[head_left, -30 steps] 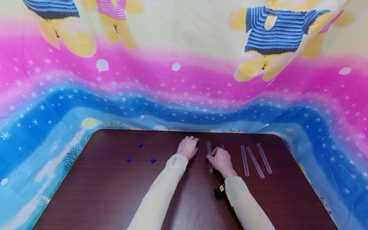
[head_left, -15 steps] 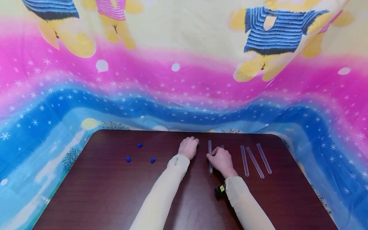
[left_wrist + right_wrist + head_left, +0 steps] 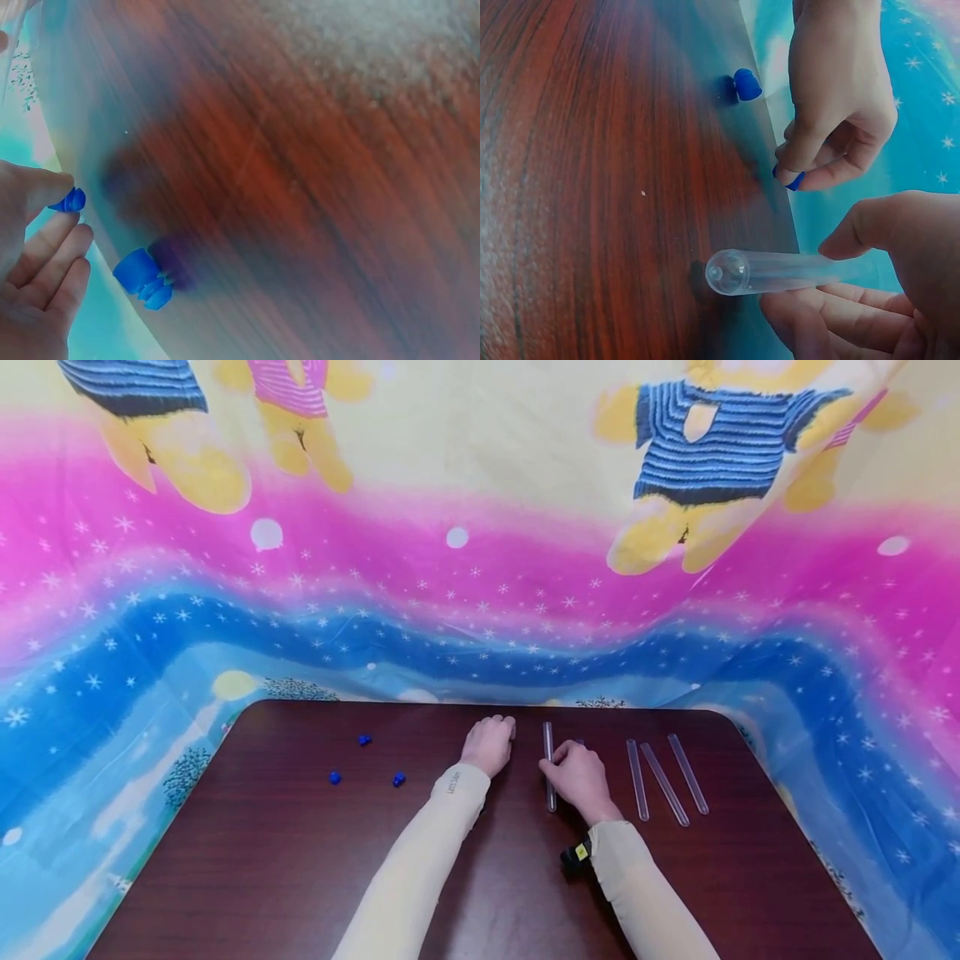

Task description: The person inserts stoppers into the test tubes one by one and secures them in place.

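My left hand (image 3: 487,747) is near the back middle of the table. In the left wrist view it pinches a small blue stopper (image 3: 73,200) between thumb and fingers; the head view hides this stopper. A little to the right, my right hand (image 3: 577,781) pinches a clear test tube (image 3: 550,777) partway along its length. The right wrist view shows that tube's rounded end (image 3: 727,272) toward the camera, with the left hand's blue stopper (image 3: 789,178) apart from it.
Several blue stoppers (image 3: 399,779) lie at the left of the brown table (image 3: 285,860). Three clear tubes (image 3: 666,783) lie at the right. The tip of another tube (image 3: 580,743) shows behind my right hand. A patterned cloth (image 3: 450,602) hangs beyond the table.
The blue stopper seen at my left fingertips a second ago is now hidden in the head view, with those fingers drawn in. The tube in my right hand has shifted slightly away from me.
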{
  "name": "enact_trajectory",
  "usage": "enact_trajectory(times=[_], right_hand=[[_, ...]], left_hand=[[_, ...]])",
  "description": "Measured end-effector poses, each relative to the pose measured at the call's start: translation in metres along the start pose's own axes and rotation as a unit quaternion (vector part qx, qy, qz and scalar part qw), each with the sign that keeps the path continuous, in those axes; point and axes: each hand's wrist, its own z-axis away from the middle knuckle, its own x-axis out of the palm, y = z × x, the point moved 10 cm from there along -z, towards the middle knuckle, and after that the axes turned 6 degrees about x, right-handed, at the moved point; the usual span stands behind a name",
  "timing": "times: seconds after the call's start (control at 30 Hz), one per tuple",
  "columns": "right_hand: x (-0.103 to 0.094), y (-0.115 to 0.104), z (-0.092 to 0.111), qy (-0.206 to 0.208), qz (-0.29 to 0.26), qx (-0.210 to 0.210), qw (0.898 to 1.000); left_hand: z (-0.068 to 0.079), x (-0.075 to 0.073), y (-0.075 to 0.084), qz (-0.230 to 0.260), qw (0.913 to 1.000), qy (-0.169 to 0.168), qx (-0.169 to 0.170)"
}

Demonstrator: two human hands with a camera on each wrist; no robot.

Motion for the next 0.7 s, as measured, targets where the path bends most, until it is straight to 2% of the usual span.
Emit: enact_trajectory(times=[0.37, 0.57, 0.7], right_hand=[[-0.003, 0.002, 0.002, -0.003, -0.028, 0.006, 1.0], [-0.004, 0.002, 0.003, -0.01, -0.038, 0.014, 0.999], [-0.006, -0.002, 0.005, -0.007, -0.045, 0.0, 0.999]], left_hand=[[0.003, -0.016, -0.002, 0.034, 0.9991, 0.024, 0.005], [0.003, -0.024, 0.002, 0.035, 0.9985, 0.04, 0.015], [0.004, -0.027, 0.003, 0.045, 0.9978, 0.046, 0.015]])
